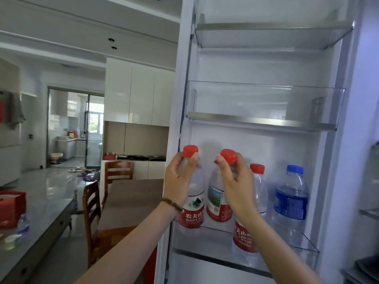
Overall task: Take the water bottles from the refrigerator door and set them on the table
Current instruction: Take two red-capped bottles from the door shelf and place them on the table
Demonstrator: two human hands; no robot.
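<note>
The open refrigerator door (256, 144) fills the right half of the head view. My left hand (178, 179) grips the neck of a red-capped water bottle (193, 210), lifted above the lowest door shelf (287, 245). My right hand (238, 181) grips the neck of a second red-capped bottle (216, 203), also raised. A third red-capped bottle (258, 181) and a blue-capped, blue-labelled bottle (292, 199) stand in that shelf to the right. The brown dining table (127, 203) lies to the left of the door.
Two clear door shelves (264, 105) above hold nothing. Wooden chairs (92, 218) stand by the table. A grey counter (34, 228) at the left carries a red box (11, 208) and a small bottle (22, 223). The fridge interior's edge shows at far right.
</note>
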